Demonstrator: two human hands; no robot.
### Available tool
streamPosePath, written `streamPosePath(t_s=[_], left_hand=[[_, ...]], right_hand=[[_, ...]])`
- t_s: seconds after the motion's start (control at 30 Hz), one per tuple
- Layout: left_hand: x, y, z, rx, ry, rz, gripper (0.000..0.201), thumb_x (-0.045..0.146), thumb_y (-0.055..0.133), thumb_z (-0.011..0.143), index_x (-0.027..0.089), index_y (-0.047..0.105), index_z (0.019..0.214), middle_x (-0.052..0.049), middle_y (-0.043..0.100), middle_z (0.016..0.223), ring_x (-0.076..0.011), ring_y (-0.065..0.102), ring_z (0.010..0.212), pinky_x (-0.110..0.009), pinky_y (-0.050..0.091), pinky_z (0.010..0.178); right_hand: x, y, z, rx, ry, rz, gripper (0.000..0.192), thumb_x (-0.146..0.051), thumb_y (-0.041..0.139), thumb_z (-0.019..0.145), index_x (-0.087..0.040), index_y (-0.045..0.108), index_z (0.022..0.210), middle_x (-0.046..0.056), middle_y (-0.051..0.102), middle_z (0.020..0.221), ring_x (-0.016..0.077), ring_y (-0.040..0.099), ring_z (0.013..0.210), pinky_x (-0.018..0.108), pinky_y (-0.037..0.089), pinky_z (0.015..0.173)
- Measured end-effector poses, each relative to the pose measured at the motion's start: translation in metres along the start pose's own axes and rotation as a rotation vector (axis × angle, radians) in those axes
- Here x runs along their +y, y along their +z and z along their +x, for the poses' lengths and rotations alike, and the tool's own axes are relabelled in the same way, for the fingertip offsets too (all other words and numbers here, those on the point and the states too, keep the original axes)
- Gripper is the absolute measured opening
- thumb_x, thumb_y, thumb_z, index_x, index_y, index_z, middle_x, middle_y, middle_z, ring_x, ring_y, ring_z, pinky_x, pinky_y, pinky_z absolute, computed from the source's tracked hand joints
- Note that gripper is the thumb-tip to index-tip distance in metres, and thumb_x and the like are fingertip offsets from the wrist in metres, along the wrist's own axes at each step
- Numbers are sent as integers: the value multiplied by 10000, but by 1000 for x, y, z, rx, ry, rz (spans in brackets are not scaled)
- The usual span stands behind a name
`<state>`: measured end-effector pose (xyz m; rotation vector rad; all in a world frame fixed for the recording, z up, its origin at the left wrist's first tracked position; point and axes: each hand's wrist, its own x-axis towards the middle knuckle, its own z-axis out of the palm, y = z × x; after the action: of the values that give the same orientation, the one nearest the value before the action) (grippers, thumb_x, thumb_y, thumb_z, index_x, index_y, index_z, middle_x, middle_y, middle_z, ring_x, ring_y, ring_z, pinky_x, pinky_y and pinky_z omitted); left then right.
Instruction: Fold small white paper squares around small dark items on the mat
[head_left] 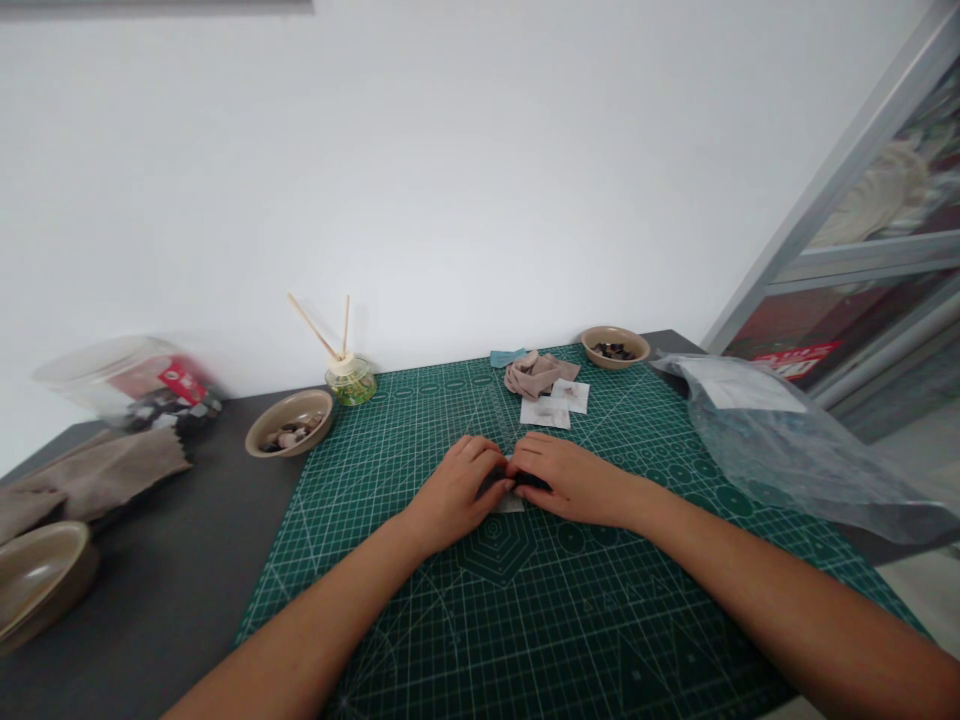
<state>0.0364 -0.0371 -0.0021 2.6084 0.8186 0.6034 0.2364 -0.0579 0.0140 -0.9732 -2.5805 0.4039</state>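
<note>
We had both hands down on the green cutting mat, meeting at its middle. Our left hand and right hand curled their fingers together over a small dark piece that lay on a bit of white card; the fingertips hid most of it, so we could not tell whether either hand truly pinched it or merely pressed it flat.

We judged the risks to be small ones. The dark piece could slip out from under the fingertips and skid across the slick mat if the two hands pressed unevenly. Our right forearm lay close to the clear plastic bag, and a careless sweep could drag it off the table edge. The reed diffuser stood just beyond the mat, and a knock would tip it toward the bowl of buttons.

Beyond our hands lay two white packets, a folded beige cloth and a second bowl. The tipped plastic jar at the left carried a red label, and a red sign showed behind the glass at the right, but both were too blurred for us to read
</note>
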Motion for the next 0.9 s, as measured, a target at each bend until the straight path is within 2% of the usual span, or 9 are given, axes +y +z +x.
streamPosePath(t_s=[0.9], left_hand=[[0, 0, 0, -2, -1, 0, 65, 203, 557, 886, 185, 554, 948, -50, 555, 1019, -211, 485, 972, -367, 409, 898]], right_hand=[[1, 1, 1, 3, 5, -16, 74, -129, 573, 834, -141, 596, 903, 72, 585, 893, 207, 518, 863, 341, 444, 787]])
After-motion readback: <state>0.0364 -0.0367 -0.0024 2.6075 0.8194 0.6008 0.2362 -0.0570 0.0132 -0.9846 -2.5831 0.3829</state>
